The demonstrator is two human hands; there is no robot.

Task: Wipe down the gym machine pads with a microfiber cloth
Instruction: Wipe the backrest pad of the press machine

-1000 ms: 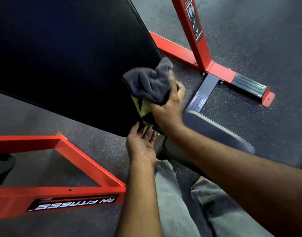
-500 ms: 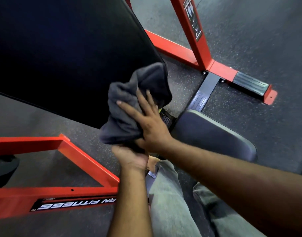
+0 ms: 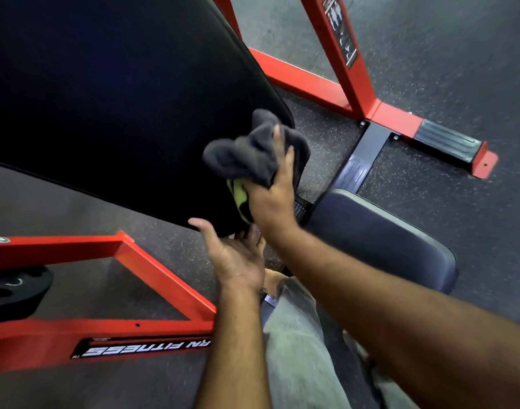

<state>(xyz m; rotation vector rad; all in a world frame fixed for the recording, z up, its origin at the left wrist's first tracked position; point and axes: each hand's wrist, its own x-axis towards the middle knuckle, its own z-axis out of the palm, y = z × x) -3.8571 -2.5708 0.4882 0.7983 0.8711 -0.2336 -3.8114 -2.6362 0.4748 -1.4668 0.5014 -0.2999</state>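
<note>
My right hand (image 3: 275,199) is gripping a bunched grey cloth (image 3: 247,153), soft and fuzzy, with a yellow-green patch showing under my palm, and I am pressing it against the lower corner of the big back pad (image 3: 120,107). That pad is smooth black vinyl, broad and flat with a rounded corner, tilting over me. My left hand (image 3: 235,258) is lying open just below the pad's bottom edge, palm up, fingers relaxed and reaching under the corner, thumb touching the edge; it is holding nothing. The two hands are sitting close together, the left just under the right. The seat pad (image 3: 379,240), dark and rounded with a slight sheen, is lying to my right. Red painted steel frame (image 3: 152,270) tubes, square in section, are running across the speckled rubber floor (image 3: 444,69). My grey trousers (image 3: 297,349) are showing below.
</note>
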